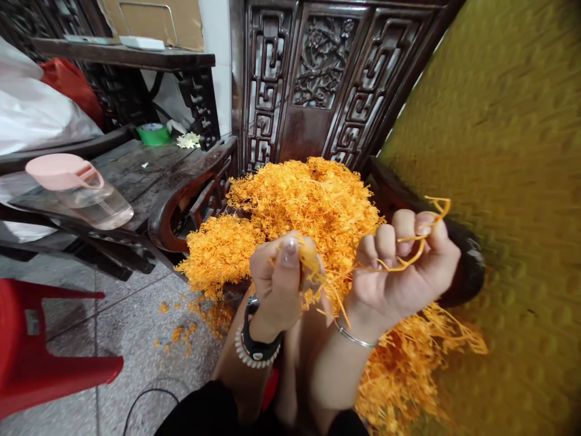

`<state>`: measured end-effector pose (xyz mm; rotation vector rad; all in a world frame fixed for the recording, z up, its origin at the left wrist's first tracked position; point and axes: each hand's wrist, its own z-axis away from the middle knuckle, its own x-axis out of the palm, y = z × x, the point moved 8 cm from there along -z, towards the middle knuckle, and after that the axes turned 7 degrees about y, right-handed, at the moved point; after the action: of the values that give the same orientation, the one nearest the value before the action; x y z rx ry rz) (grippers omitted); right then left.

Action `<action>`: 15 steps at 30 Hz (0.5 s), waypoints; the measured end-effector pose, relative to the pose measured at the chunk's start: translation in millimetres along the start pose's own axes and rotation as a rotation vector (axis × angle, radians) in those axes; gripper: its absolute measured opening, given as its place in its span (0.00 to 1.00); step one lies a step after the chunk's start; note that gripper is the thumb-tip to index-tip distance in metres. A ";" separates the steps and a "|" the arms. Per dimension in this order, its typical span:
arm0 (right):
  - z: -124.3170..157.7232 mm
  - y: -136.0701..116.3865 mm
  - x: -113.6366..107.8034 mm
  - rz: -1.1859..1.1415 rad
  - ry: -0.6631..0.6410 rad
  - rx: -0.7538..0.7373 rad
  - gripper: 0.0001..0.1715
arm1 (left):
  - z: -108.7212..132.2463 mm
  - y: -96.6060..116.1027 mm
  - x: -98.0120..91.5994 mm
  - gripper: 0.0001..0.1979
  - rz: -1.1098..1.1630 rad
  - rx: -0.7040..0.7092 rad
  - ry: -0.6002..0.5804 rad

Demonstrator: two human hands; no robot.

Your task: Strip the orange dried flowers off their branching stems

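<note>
My left hand [281, 278] is closed, thumb pressed on a small bunch of orange plastic stems [313, 266] that pokes out toward the right. Raised beside it, my right hand [403, 260] pinches a thin branched orange stem [413, 257] between thumb and fingers; the stem curves across the palm. Behind both hands rises a big heap of orange branching plastic pieces [304, 194], resting on a dark wooden seat that it mostly covers. More orange sprigs [403, 369] lie below my right forearm.
At left, a dark wooden bench [136, 163] holds a pink-lidded bottle [86, 188] and green tape [153, 134]. A red stool [40, 351] stands on the tiled floor near a black cable [149, 390] and scattered orange bits [177, 333]. A yellow-green textured surface [508, 151] borders the right.
</note>
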<state>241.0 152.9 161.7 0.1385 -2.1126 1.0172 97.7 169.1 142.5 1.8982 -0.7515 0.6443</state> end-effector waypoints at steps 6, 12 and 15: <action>7.8 3.6 5.8 0.049 -0.021 0.051 0.15 | -8.5 -10.5 1.1 0.29 0.087 -0.086 -0.020; 7.9 -3.0 -1.3 -0.167 0.028 0.032 0.13 | -20.0 -11.0 -9.6 0.26 0.248 -0.181 -0.018; 3.2 -6.9 -13.6 -0.343 0.069 0.044 0.13 | -23.2 -13.0 -15.9 0.23 0.300 -0.267 -0.003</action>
<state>251.3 143.0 155.5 0.4643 -1.9207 0.8489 93.8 198.3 133.0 1.5570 -1.0808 0.6868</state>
